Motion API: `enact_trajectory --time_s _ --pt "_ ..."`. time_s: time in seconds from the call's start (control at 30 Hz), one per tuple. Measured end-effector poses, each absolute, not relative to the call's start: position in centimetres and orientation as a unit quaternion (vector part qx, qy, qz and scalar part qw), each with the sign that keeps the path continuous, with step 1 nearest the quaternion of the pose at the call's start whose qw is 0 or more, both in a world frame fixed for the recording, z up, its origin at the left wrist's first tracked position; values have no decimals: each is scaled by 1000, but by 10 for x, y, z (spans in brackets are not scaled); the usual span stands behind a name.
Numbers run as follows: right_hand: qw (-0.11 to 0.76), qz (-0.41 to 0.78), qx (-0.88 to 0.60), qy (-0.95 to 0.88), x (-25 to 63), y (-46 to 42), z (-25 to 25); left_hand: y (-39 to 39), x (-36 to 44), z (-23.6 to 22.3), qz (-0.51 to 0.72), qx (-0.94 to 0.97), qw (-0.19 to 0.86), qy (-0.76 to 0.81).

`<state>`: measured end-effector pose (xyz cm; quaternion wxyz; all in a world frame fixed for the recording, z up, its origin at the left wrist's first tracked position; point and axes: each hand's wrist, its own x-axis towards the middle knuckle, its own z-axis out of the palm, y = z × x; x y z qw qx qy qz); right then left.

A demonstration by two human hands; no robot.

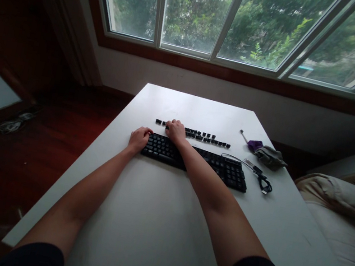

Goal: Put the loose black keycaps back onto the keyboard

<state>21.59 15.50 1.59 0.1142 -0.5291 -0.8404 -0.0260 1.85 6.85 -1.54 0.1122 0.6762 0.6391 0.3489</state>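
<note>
A black keyboard point(216, 163) lies slightly askew across the white table. My left hand point(139, 139) is closed around its left end, fingers at the upper left corner. Beyond the keyboard, loose black keycaps point(212, 141) are laid out in two rough rows. My right hand point(175, 131) reaches over the keyboard to these rows, fingers bent down and closed on a dark keycap point(167, 127) at the fingertips. Part of the keyboard and some of the keycaps are hidden under my right hand and forearm.
A coiled black cable point(264, 183) lies right of the keyboard. Behind it are a grey and purple cloth bundle point(266, 155) and a thin stick-like tool point(244, 136). The white table point(148, 219) stands before a window; a beige cushioned seat point(335, 193) is at right.
</note>
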Motion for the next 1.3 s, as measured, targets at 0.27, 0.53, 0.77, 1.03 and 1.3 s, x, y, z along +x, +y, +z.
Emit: enact_trajectory --time_s 0.27,0.53,0.77,1.03,1.3 --pt "143 -20 -506 -850 213 156 16 68 17 -15 351 677 113 637" --pt "222 77 -439 -867 238 129 35 68 17 -14 346 675 117 641" --pt "201 172 -443 -857 253 105 39 66 18 -12 348 672 115 644" --pt "179 216 -479 -832 250 104 34 66 18 -13 348 673 116 642" --pt "179 205 -488 -829 247 105 29 66 18 -13 347 675 115 641"
